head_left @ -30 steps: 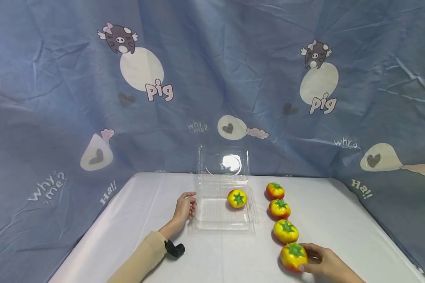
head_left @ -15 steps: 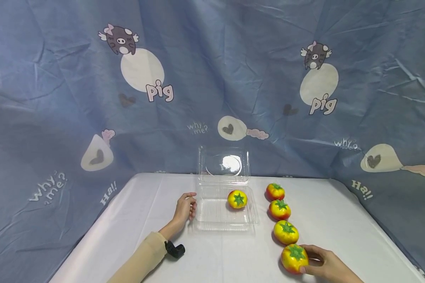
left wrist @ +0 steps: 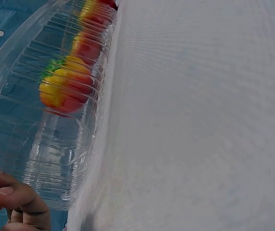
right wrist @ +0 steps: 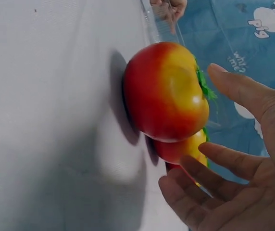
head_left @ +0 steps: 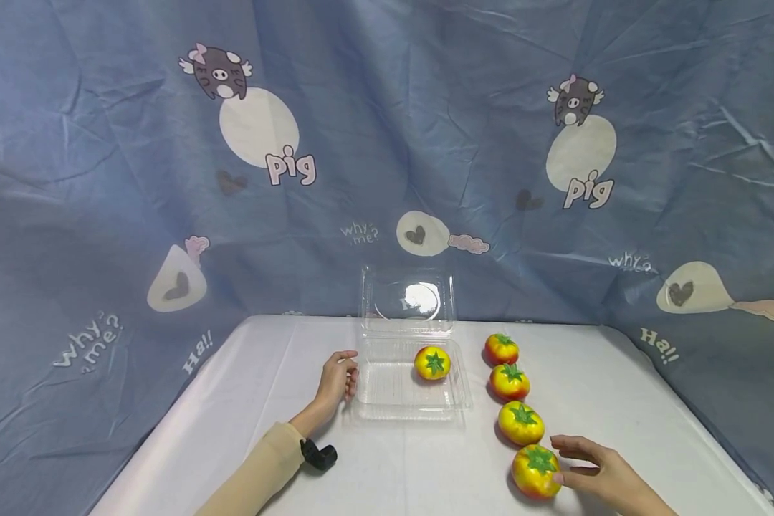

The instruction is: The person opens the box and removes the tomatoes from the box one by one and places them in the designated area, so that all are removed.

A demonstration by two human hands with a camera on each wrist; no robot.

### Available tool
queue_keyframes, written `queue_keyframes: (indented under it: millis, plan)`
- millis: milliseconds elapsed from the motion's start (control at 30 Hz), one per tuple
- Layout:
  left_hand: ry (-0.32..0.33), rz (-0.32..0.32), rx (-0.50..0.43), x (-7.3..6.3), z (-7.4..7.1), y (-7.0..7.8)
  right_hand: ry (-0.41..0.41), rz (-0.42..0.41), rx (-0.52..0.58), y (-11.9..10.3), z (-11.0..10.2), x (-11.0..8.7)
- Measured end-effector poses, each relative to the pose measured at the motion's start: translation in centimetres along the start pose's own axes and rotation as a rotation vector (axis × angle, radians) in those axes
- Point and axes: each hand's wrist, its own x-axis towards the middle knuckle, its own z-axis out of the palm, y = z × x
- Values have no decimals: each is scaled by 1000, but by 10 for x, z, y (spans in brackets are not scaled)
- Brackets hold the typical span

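A clear plastic clamshell box (head_left: 400, 412) stands open in the head view, a yellow-red tomato (head_left: 433, 363) in its back right part. My left hand (head_left: 337, 380) is at the box's left side; in the left wrist view its curled fingers (left wrist: 19, 199) pinch the rim at the near corner. Several more tomatoes stand in a row right of the box. Beside the nearest tomato (head_left: 537, 472), my right hand (head_left: 606, 476) is spread, holding nothing. In the right wrist view, thumb and fingers (right wrist: 229, 161) are apart around this tomato's (right wrist: 164, 91) green-leaf side, and it rests on the table.
The box's raised lid (head_left: 408, 297) leans up at the back, near the blue printed curtain (head_left: 387, 143). Other tomatoes of the row, such as the farthest tomato (head_left: 501, 349), stand close together on the white-covered table (head_left: 284, 358). A black strap mount (head_left: 319, 455) sits on the left wrist.
My right hand has loosened from the nearest tomato, its fingers opening and drawing back to the right. That tomato stays at the near end of the row. The left hand holds its place.
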Motion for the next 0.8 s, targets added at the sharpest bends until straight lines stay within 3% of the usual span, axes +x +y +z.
queue_keyframes:
  millis: [500,733,800]
  plan:
    - [14,17,18,0,1,-1,137,-211,-1,-11,-16,-1]
    - [19,29,18,26,-4,-33,186,-194,-40,-23,-21,3]
    - [21,32,12,27,-4,-34,196,-217,-47,-26,-22,4]
